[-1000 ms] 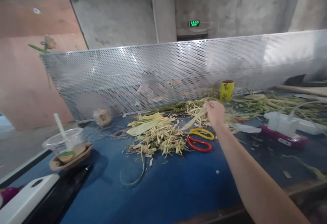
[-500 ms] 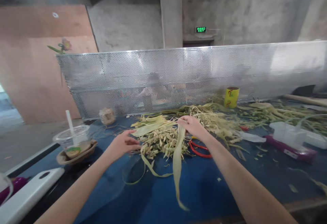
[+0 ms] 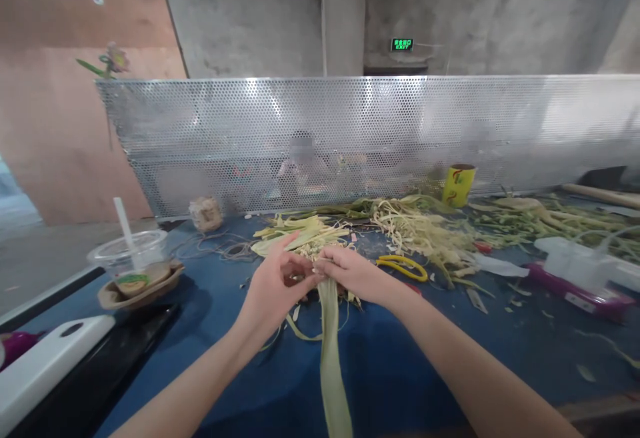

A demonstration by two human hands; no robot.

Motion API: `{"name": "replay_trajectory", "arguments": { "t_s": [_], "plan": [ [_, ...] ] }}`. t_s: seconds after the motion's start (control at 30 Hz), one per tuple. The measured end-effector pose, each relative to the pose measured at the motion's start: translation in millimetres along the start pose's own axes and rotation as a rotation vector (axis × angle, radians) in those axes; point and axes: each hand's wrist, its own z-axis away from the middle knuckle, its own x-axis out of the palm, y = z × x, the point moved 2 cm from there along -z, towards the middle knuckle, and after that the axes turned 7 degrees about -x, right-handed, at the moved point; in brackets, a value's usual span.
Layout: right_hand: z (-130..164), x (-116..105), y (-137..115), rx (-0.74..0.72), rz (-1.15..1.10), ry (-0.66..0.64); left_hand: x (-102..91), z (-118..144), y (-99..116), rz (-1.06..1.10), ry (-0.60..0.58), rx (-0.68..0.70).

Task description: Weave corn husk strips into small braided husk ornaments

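Half a second ago my hands were apart, the right pinching the top of a long pale green leaf strip point(image 3: 331, 351) and the left resting open by the pile; now they have come together over the blue table top point(image 3: 400, 371). My left hand point(image 3: 273, 288) has closed its thumb and fingers on the strip's upper end, and my right hand point(image 3: 353, 273) pinches the same end just beside it, fingertips nearly touching. The strip hangs from that shared grip straight toward me, its lower end running out of the bottom of the view. Both hands sit just in front of the heap of chopped yellow-green husk trimmings point(image 3: 305, 238). The yellow-handled scissors point(image 3: 403, 266) lie untouched just right of my right wrist, so I judge I am working the strip by hand.
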Motion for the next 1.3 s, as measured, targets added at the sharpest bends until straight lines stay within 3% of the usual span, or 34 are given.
{"name": "replay_trajectory", "arguments": {
  "t_s": [0.13,0.4,0.6,0.77,0.97,1.17,1.3],
  "plan": [
    [-0.5,3.7,2.2,0.017,-0.051,-0.013,-4.4,-0.9,-2.7,0.111,-0.022,-0.028],
    [-1.1,5.1,-3.0,-0.068,0.227,0.057,-9.5,2.7,-13.3,0.035,0.006,-0.038],
    [2.1,11.4,-5.7,-0.147,0.354,-0.029,-13.1,3.4,-10.8,-0.206,0.055,0.002],
    [4.1,15.9,-0.2,-0.156,0.443,-0.101,-11.7,4.7,-16.2,-0.422,-0.027,0.133],
    [3.5,15.4,-2.4,-0.227,0.414,-0.139,-9.3,10.5,-13.5,-0.447,-0.050,0.194],
    [2.7,11.1,-1.3,-0.240,0.279,-0.039,-6.4,16.1,-3.1,-0.560,0.032,0.281],
    [3.0,7.0,-2.5,-0.151,0.268,-0.008,-10.3,10.8,-6.3,-0.399,0.048,0.181]
  ]
}}
